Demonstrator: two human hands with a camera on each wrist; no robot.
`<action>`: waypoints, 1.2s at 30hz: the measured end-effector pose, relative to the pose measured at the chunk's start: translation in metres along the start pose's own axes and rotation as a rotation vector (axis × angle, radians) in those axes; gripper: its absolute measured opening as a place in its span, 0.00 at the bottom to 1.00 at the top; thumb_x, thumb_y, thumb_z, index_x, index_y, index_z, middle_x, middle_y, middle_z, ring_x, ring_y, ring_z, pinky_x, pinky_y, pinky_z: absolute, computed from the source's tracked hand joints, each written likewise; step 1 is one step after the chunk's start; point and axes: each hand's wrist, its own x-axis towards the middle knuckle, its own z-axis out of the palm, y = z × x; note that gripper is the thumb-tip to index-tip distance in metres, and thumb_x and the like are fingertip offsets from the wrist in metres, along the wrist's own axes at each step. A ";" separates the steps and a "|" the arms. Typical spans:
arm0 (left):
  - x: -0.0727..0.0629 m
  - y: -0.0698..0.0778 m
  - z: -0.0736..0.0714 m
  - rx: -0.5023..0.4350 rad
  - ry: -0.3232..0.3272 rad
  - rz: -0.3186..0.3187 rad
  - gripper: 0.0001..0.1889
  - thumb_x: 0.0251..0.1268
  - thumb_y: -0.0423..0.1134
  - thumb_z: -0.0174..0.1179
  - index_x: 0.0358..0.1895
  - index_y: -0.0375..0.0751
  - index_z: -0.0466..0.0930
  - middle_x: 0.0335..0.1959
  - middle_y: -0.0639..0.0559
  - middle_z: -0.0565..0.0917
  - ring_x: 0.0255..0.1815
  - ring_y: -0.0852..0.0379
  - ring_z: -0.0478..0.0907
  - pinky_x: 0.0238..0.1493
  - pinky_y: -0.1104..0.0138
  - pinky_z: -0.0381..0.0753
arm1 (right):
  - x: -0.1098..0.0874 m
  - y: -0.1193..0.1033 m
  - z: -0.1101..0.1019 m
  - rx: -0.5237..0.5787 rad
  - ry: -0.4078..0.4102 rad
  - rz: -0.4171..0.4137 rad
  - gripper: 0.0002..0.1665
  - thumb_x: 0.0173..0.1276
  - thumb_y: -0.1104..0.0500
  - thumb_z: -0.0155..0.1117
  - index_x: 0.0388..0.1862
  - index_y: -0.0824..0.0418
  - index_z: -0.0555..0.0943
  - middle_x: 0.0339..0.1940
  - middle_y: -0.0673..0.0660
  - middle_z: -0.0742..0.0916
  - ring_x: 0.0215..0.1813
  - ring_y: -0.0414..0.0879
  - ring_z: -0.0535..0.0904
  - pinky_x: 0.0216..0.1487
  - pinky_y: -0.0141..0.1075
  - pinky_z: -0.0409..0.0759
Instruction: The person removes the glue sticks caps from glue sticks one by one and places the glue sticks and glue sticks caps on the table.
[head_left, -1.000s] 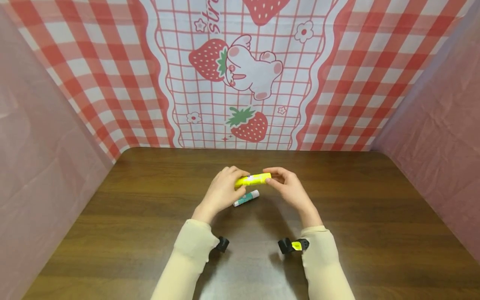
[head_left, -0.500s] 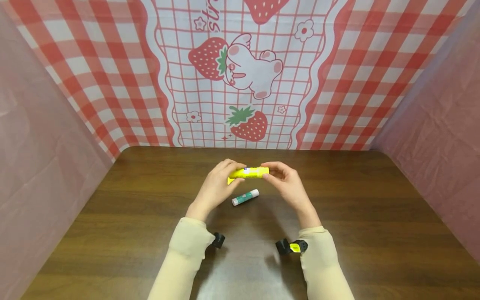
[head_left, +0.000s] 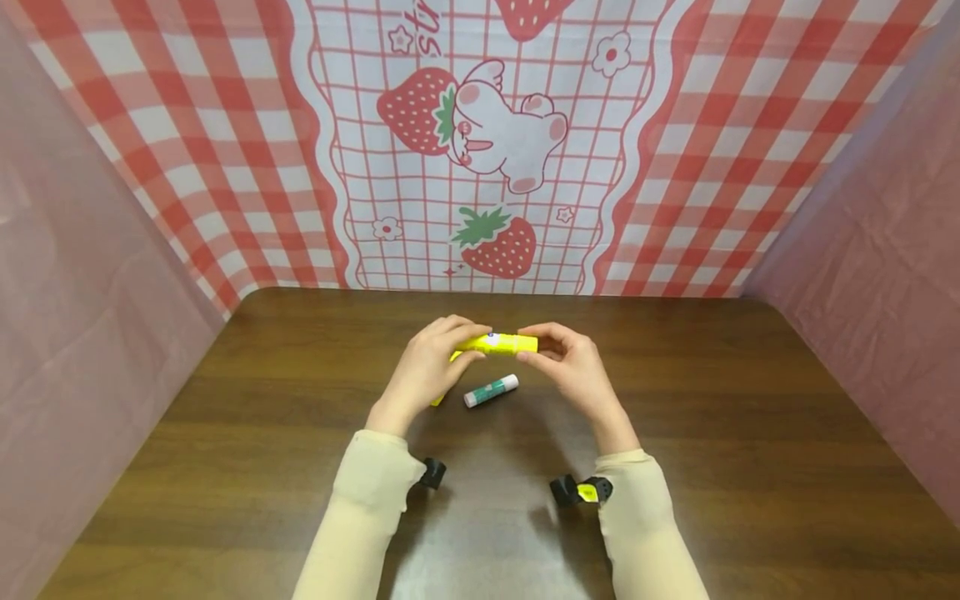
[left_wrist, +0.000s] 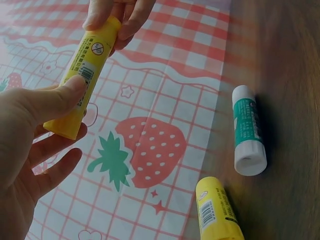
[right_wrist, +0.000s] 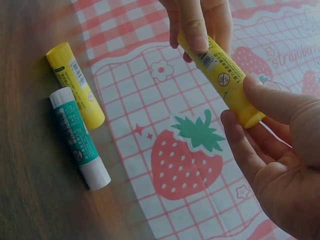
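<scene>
A yellow glue stick (head_left: pixel 501 343) is held up off the table, lying roughly level between both hands. My left hand (head_left: pixel 429 367) grips its left end, thumb along the barcode side in the left wrist view. My right hand (head_left: pixel 573 367) pinches the narrower capped end (right_wrist: pixel 248 111) between thumb and fingers. Below the hands, a green-and-white glue stick (head_left: pixel 491 391) lies on the table. Beside it lies a second yellow glue stick (right_wrist: pixel 76 85), mostly hidden behind the left hand in the head view.
The brown wooden table (head_left: pixel 720 400) reaches back to a red-and-white checked cloth (head_left: pixel 720 183) with strawberry prints. Pink cloth walls (head_left: pixel 82 333) stand on both sides. Dark wrist cameras (head_left: pixel 432 473) jut inward from the sleeves.
Both hands have risen slightly away from me with the yellow glue stick, and the left has shifted left. My right fingers have moved further along the cap. The second yellow stick now shows.
</scene>
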 end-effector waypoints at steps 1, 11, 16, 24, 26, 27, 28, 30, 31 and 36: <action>0.000 -0.001 0.000 -0.001 -0.002 -0.001 0.18 0.52 0.37 0.65 0.49 0.46 0.80 0.42 0.55 0.80 0.44 0.58 0.75 0.48 0.65 0.75 | -0.001 -0.004 0.000 -0.002 -0.001 0.001 0.17 0.57 0.67 0.65 0.46 0.72 0.78 0.42 0.68 0.82 0.38 0.47 0.80 0.38 0.25 0.77; 0.001 -0.001 0.001 -0.026 -0.020 -0.020 0.18 0.52 0.37 0.65 0.49 0.46 0.80 0.42 0.55 0.80 0.45 0.58 0.76 0.47 0.64 0.76 | 0.003 0.008 -0.003 -0.022 -0.005 -0.012 0.17 0.56 0.66 0.65 0.46 0.71 0.78 0.40 0.67 0.83 0.35 0.41 0.80 0.37 0.25 0.77; 0.001 0.000 0.000 -0.037 -0.024 -0.024 0.18 0.52 0.37 0.65 0.49 0.45 0.80 0.42 0.54 0.81 0.44 0.57 0.76 0.47 0.64 0.76 | 0.005 0.019 -0.004 -0.023 -0.006 -0.010 0.18 0.56 0.63 0.67 0.45 0.68 0.79 0.39 0.65 0.84 0.35 0.40 0.80 0.36 0.27 0.78; 0.001 -0.001 -0.001 -0.044 -0.038 -0.022 0.17 0.52 0.39 0.65 0.49 0.45 0.81 0.41 0.54 0.81 0.44 0.58 0.76 0.47 0.64 0.76 | 0.005 0.019 -0.005 -0.031 -0.011 -0.005 0.17 0.55 0.63 0.67 0.45 0.67 0.80 0.38 0.64 0.84 0.35 0.41 0.80 0.37 0.28 0.79; 0.001 0.000 -0.001 -0.043 -0.046 -0.026 0.17 0.53 0.40 0.64 0.49 0.45 0.81 0.41 0.54 0.81 0.44 0.58 0.76 0.47 0.64 0.76 | 0.005 0.019 -0.006 -0.031 -0.014 -0.003 0.17 0.56 0.63 0.67 0.45 0.67 0.79 0.39 0.64 0.84 0.35 0.41 0.80 0.37 0.28 0.79; 0.001 0.000 -0.002 -0.042 -0.048 -0.027 0.17 0.53 0.41 0.64 0.49 0.46 0.81 0.41 0.54 0.81 0.44 0.58 0.76 0.47 0.64 0.76 | 0.005 0.019 -0.006 -0.029 -0.015 -0.004 0.17 0.56 0.63 0.67 0.45 0.67 0.79 0.38 0.64 0.84 0.35 0.40 0.80 0.37 0.28 0.79; 0.001 0.000 -0.002 -0.043 -0.050 -0.028 0.17 0.53 0.41 0.64 0.49 0.46 0.81 0.41 0.54 0.81 0.44 0.58 0.76 0.47 0.64 0.76 | 0.005 0.019 -0.006 -0.027 -0.015 -0.004 0.17 0.56 0.63 0.67 0.45 0.67 0.79 0.39 0.64 0.84 0.35 0.40 0.80 0.37 0.28 0.79; 0.001 0.001 -0.002 -0.048 -0.052 -0.028 0.17 0.53 0.41 0.64 0.49 0.45 0.81 0.41 0.54 0.81 0.44 0.58 0.76 0.47 0.64 0.76 | 0.004 0.019 -0.006 -0.021 -0.016 -0.005 0.17 0.55 0.64 0.67 0.45 0.68 0.79 0.39 0.64 0.84 0.35 0.40 0.80 0.37 0.28 0.79; 0.002 0.001 -0.003 -0.050 -0.053 -0.026 0.17 0.53 0.41 0.64 0.49 0.46 0.80 0.41 0.54 0.81 0.44 0.58 0.76 0.47 0.64 0.76 | 0.004 0.019 -0.007 -0.017 -0.016 -0.006 0.17 0.55 0.64 0.67 0.45 0.68 0.79 0.39 0.65 0.84 0.35 0.41 0.80 0.37 0.28 0.79; 0.002 0.003 -0.003 -0.061 -0.045 -0.011 0.18 0.53 0.42 0.64 0.49 0.46 0.80 0.42 0.54 0.81 0.44 0.58 0.76 0.46 0.64 0.76 | 0.004 0.019 -0.009 -0.005 -0.019 -0.017 0.18 0.55 0.65 0.67 0.45 0.69 0.79 0.39 0.65 0.83 0.36 0.45 0.80 0.37 0.27 0.79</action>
